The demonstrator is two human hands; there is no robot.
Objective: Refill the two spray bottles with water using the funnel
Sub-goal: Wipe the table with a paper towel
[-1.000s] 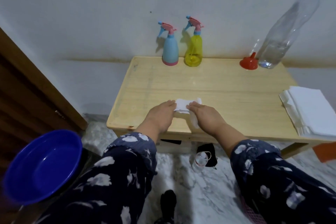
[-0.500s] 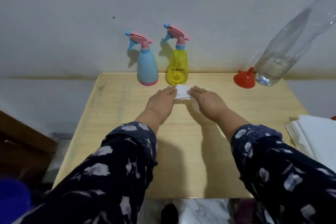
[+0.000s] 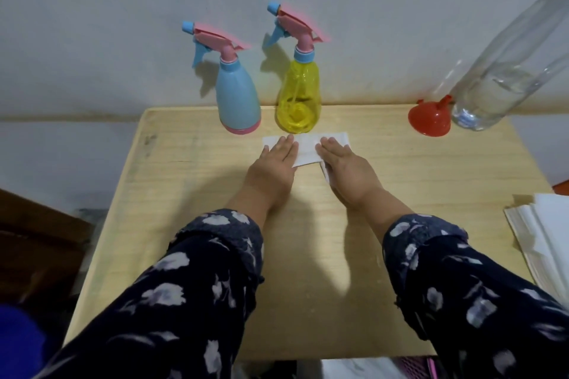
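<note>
A blue spray bottle (image 3: 238, 95) and a yellow spray bottle (image 3: 298, 95), both with pink trigger heads, stand at the back edge of the wooden table (image 3: 191, 194). A white tissue (image 3: 306, 148) lies spread flat just in front of them. My left hand (image 3: 274, 163) and my right hand (image 3: 345, 169) press flat on it with straight fingers. A red funnel (image 3: 429, 117) lies mouth down at the back right, beside a large clear water bottle (image 3: 505, 77) partly filled with water.
A stack of white tissues (image 3: 545, 243) sits at the table's right edge. A blue basin (image 3: 15, 341) shows at the lower left, off the table. The wall (image 3: 92, 40) rises right behind the bottles.
Both hands moved with the tissue from the table's near edge to the back, just before the spray bottles. The tissue now lies spread flat under straight fingers.
</note>
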